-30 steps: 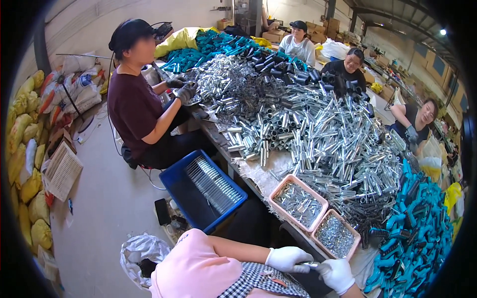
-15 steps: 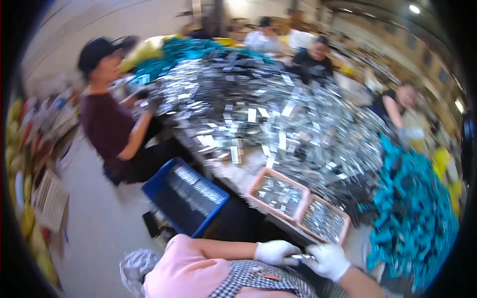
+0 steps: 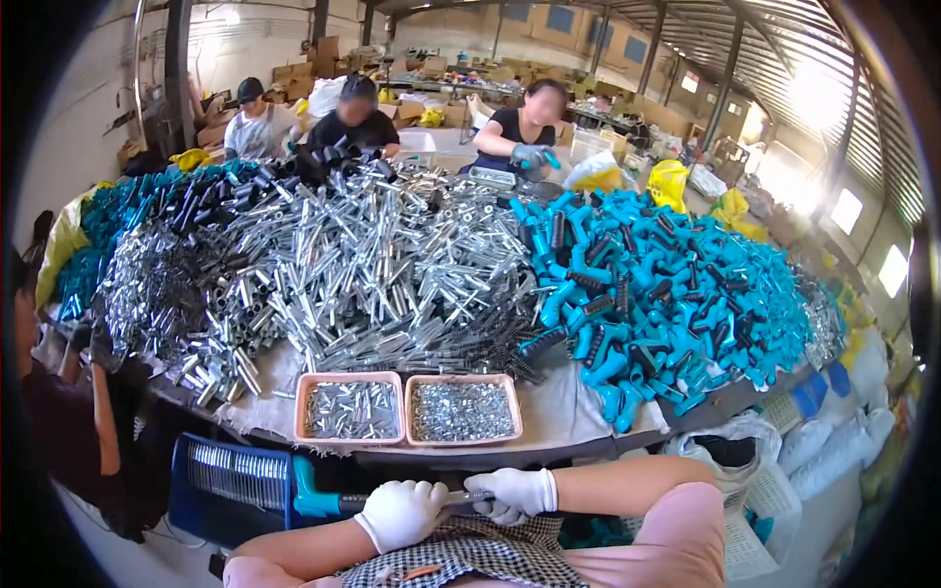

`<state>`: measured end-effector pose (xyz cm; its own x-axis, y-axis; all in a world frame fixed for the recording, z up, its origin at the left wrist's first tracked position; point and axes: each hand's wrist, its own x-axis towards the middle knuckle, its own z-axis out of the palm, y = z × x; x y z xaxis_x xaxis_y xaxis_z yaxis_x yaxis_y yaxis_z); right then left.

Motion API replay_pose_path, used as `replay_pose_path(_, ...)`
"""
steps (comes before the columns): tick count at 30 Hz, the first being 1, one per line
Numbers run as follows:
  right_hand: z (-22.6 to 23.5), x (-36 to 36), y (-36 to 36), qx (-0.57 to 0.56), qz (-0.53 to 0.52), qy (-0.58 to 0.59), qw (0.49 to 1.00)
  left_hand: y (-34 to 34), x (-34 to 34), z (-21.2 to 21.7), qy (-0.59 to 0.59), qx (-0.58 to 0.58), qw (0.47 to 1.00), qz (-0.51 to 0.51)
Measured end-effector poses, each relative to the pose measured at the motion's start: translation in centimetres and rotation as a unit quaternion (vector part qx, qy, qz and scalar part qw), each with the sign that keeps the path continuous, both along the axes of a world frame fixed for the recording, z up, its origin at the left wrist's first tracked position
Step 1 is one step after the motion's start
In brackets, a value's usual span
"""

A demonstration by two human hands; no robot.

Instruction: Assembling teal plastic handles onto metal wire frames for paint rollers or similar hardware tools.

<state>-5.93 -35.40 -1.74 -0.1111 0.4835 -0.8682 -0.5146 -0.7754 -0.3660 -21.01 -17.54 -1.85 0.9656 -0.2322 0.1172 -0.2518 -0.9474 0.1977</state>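
My left hand (image 3: 404, 514), in a white glove, is closed around a slim rod-like tool with a teal, angled handle (image 3: 312, 488) and a black shaft. The handle juts out to the left, in front of a blue bin. Between my hands shows a metal rod (image 3: 469, 498). My right hand (image 3: 512, 492), also gloved, has its fingers closed on that rod's right end. Both hands are low, above a checked apron (image 3: 461, 554). Just beyond them, at the table edge, stand two pink trays: the left tray (image 3: 300, 412) holds small metal pins, the right tray (image 3: 517, 412) tiny metal parts.
A pile of metal tubes (image 3: 392, 260) covers the table's middle; teal handles (image 3: 667, 304) are heaped at right. The blue bin (image 3: 181, 510) holds a row of metal pieces. White baskets (image 3: 760, 519) stand at lower right. Co-workers sit across (image 3: 520, 127) and at left (image 3: 69, 431).
The view has swung to the right and is sharper. The trays and hands now appear further left. The teal handle now shows beside my left hand; it was not visible earlier.
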Motion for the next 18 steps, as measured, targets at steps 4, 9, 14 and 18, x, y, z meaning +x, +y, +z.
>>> replay_pose_path(4, -3.6, 0.1, -0.3, 0.21, 0.091, -0.281, 0.932, 1.1, 0.2, -1.5, 0.074, -0.041, 0.996, -0.02)
replay_pose_path(9, 0.2, 0.5, 0.9, 0.425, 0.418, -0.692, 0.408, 4.9, 1.1, -3.9, 0.545, -0.561, 0.623, 0.028)
replay_pose_path(14, -2.4, -0.1, 0.0, 0.432, 0.361, -0.679, 0.471, 3.3, 0.9, -5.7, 0.243, -0.297, 0.918, -0.098)
replay_pose_path(18, -4.2, -0.8, -0.9, 0.098, -0.048, 0.194, 0.975, 0.8, 0.2, -1.8, 0.014, 0.044, 0.998, -0.043)
